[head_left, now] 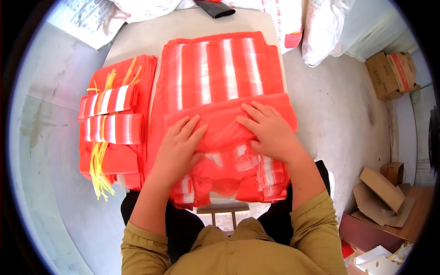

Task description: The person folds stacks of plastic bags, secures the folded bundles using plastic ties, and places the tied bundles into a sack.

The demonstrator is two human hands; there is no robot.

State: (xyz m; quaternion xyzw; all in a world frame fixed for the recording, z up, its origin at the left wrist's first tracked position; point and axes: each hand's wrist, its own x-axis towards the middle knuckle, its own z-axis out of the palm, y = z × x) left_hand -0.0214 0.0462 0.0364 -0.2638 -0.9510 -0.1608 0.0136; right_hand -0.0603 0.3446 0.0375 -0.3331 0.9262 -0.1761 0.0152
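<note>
A thick stack of red plastic bags with white stripes (213, 64) lies before me. The near part of the top layer is folded over into a plain red band (220, 117) across the stack. My left hand (179, 143) rests on the left part of this fold, fingers stretched out and slightly apart. On the right part lies my right hand (271, 132), its fingers spread and pressing flat. Below the hands, crumpled bag ends (229, 176) hang toward my lap. To the left, two folded striped bundles (120, 129) sit on another red pile, with yellow strips (101, 165) under and around them.
The bags lie on a pale tabletop (151, 32). White printed sacks (89, 20) and a black tube-like piece (216, 9) are at the far edge. A cardboard box (387, 78) stands far right; opened cardboard (380, 197) lies lower right.
</note>
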